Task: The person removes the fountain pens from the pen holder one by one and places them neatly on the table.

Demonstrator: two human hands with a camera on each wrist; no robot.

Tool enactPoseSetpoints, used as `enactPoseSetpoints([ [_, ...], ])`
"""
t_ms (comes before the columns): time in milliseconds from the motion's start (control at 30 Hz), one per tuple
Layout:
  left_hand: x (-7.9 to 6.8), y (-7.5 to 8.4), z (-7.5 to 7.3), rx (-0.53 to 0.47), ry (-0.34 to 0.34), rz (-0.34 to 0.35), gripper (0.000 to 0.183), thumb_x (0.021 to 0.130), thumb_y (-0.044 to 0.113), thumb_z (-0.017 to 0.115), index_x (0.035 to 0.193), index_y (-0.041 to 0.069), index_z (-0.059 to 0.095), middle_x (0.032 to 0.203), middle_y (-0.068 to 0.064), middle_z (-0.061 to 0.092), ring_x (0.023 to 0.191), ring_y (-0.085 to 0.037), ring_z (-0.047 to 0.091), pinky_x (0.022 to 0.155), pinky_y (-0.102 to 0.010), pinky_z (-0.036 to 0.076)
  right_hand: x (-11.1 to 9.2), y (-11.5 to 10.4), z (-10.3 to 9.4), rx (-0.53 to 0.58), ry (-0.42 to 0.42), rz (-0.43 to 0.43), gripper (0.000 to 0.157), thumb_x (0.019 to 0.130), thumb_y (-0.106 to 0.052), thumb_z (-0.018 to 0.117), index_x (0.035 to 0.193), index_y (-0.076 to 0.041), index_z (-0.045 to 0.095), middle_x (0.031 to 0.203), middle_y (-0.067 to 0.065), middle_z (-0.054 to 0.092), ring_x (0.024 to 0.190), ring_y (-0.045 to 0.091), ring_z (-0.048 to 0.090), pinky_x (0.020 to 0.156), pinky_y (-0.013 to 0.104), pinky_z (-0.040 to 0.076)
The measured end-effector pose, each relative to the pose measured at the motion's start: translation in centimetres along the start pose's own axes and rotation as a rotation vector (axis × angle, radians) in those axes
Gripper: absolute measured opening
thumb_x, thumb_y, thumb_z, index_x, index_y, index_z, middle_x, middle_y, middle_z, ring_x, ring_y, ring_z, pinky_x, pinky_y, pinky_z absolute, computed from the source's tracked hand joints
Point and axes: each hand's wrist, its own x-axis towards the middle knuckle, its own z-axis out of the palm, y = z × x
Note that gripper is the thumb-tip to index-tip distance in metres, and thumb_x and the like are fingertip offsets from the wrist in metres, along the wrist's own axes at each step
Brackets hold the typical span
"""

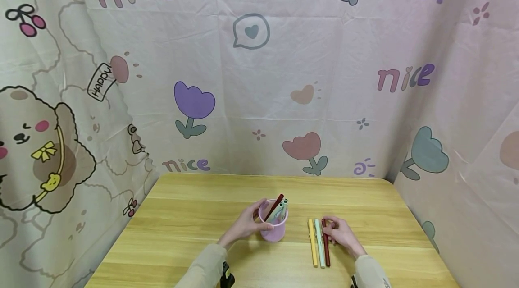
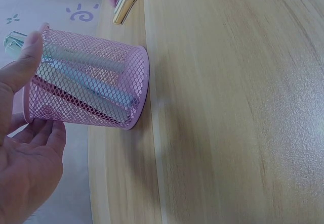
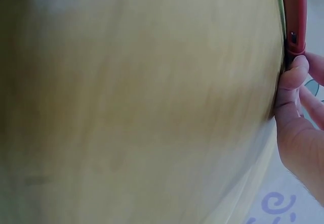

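A pink mesh pen cup (image 1: 273,234) stands on the table, and my left hand (image 1: 246,223) grips it near the rim, thumb on one side and fingers on the other. In the left wrist view the mesh cup (image 2: 86,77) shows several pens inside, dark red and pale green among them. To the right, three pens lie side by side: a yellow pen (image 1: 312,243), a pale green pen (image 1: 319,244) and a dark red pen (image 1: 326,252). My right hand (image 1: 342,235) pinches the upper part of the dark red pen (image 3: 295,16), thumb against it.
The wooden table (image 1: 211,193) reaches back to a printed cloth (image 1: 251,98), which also hangs at both sides. Between the cup and the loose pens lies a short stretch of tabletop.
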Motion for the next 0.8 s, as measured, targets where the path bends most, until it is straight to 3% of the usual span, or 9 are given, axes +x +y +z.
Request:
enactPoseSetpoints([
  [500, 0.04, -0.22, 0.0, -0.014, -0.004, 0.012, 0.093, 0.085, 0.019, 0.082, 0.153, -0.013, 0.026, 0.155, -0.033, 0.037, 0.141, -0.048, 0.044, 0.118, -0.057, 0.039, -0.24, -0.4, 0.24, -0.012, 0.033, 0.002, 0.054, 0.093, 0.0, 0.062, 0.141, 0.016, 0.043, 0.081, 0.006, 0.055, 0.058, 0.011, 0.05, 0.047, 0.018, 0.044],
  [800, 0.08, -0.3, -0.04, -0.006, -0.008, 0.01, 0.094, 0.085, 0.022, 0.082, 0.153, -0.011, 0.026, 0.155, -0.032, 0.038, 0.141, -0.048, 0.044, 0.117, -0.057, 0.04, -0.39, -0.83, 0.41, -0.075, 0.127, -0.017, 0.045, 0.092, 0.001, 0.062, 0.135, 0.012, 0.052, 0.083, 0.01, 0.059, 0.06, 0.014, 0.053, 0.048, 0.021, 0.047],
])
